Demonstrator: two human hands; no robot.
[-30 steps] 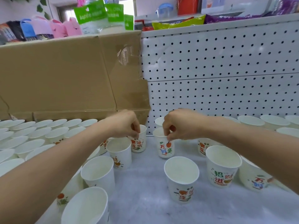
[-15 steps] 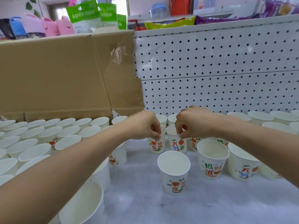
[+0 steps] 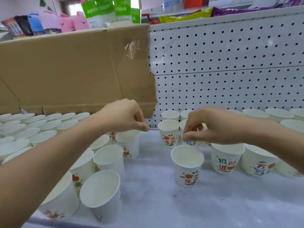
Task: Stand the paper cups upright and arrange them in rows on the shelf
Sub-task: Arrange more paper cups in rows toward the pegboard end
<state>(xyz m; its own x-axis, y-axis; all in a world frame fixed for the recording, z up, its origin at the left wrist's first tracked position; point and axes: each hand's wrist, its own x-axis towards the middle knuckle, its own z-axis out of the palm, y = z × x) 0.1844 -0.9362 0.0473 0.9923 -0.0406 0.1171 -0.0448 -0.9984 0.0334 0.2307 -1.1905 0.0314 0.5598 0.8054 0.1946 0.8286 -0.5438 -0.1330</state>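
Many white paper cups with coloured print stand upright on the white shelf (image 3: 156, 203). My left hand (image 3: 121, 116) hovers with thumb and fingertips pinched together and nothing between them, just above a cup (image 3: 130, 145) and left of a red-printed cup (image 3: 168, 134) that stands free. My right hand (image 3: 213, 125) pinches the rim of a blue-printed cup (image 3: 190, 143) beside it, thumb outside and a finger inside. A further cup (image 3: 187, 165) stands alone in front. Close rows of cups (image 3: 32, 127) fill the left side.
A brown cardboard sheet (image 3: 65, 71) leans against the back on the left. White pegboard (image 3: 230, 71) forms the back wall on the right. More cups (image 3: 227, 160) stand at the right, under my right forearm. Packaged goods (image 3: 98, 12) sit on the shelf above.
My left hand has let go of the red-printed cup at the back and drawn away to the left. My right hand still holds the blue-printed cup beside it.
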